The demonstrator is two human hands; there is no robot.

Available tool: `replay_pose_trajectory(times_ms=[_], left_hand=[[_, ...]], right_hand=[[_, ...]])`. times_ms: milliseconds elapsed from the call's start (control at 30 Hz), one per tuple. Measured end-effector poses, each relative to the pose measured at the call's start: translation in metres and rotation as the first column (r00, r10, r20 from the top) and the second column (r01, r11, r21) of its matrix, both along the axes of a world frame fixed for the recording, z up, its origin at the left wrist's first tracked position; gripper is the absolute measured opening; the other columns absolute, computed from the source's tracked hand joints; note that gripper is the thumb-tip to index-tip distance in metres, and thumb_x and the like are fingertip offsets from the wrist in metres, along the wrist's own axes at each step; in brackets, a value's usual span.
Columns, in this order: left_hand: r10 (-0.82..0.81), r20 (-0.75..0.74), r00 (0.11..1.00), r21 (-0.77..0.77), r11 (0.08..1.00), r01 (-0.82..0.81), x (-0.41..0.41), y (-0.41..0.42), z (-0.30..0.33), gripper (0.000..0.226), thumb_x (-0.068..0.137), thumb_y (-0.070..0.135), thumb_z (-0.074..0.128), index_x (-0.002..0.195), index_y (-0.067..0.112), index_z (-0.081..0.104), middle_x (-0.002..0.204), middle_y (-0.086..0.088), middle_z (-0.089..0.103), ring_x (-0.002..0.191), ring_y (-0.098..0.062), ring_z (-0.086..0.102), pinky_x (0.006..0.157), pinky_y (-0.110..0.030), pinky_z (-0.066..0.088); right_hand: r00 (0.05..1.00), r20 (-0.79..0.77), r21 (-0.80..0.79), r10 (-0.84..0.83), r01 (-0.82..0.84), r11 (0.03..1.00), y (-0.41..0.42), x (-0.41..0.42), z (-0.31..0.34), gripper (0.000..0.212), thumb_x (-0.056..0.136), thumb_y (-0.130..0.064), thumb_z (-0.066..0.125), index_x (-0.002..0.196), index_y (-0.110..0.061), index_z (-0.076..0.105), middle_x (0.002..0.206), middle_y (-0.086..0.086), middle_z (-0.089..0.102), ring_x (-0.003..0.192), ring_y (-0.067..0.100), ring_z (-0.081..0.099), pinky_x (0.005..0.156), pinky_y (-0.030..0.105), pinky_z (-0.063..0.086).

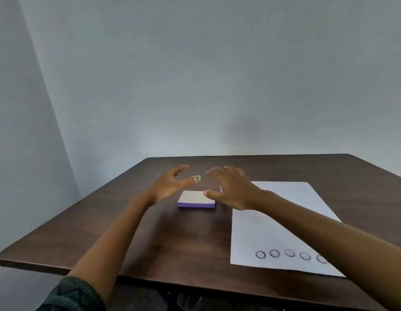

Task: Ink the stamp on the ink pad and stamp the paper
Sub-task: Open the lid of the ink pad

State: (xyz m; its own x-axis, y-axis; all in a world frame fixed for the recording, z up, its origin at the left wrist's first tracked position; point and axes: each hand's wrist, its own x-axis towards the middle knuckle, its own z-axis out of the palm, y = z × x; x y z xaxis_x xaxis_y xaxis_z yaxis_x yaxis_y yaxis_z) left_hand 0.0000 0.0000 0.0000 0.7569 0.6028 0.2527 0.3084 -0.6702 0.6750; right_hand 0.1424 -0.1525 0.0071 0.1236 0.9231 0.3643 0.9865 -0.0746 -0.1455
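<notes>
Above the closed purple ink pad point(196, 200) on the brown table point(150, 239), left hand point(170, 186) and right hand point(231, 187) spread open, empty, paper point(273, 221) alongside, possibly a stamp point(221, 189) hidden behind.

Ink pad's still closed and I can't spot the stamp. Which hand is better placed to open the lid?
Probably the right hand: its thumb sits at the closed ink pad's right edge. The left hand hovers open above its left side; neither holds anything.

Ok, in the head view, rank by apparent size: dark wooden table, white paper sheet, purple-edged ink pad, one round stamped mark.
1. Dark wooden table
2. White paper sheet
3. Purple-edged ink pad
4. Round stamped mark, though it lies nearer the camera.
</notes>
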Motion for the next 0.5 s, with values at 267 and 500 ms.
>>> replay_pose_trajectory(times_ms=[267,500], left_hand=[[-0.22,-0.27,0.938,-0.327,0.937,0.126,-0.012,0.035,-0.015,0.081,0.075,0.035,0.077,0.141,0.037,0.031,0.146,0.015,0.037,0.133,-0.008,0.035,0.101,-0.013,0.029],[-0.209,-0.304,0.929,-0.176,0.971,0.161,-0.015,0.038,-0.026,0.067,0.07,0.045,0.08,0.127,0.042,0.046,0.127,0.024,0.05,0.109,0.013,0.048,0.078,0.0,0.037]], right_hand=[[1.0,-0.004,-0.401,0.025,-0.025,0.916,0.03,-0.003,0.03,0.072,0.082,-0.056,0.053,0.139,-0.016,0.034,0.148,0.006,0.038,0.133,0.027,0.035,0.109,0.043,0.029],[0.995,-0.092,-0.508,0.037,-0.079,0.858,0.046,0.0,0.031,0.078,0.079,-0.048,0.063,0.142,-0.014,0.031,0.149,0.004,0.035,0.133,0.023,0.036,0.106,0.033,0.032]])
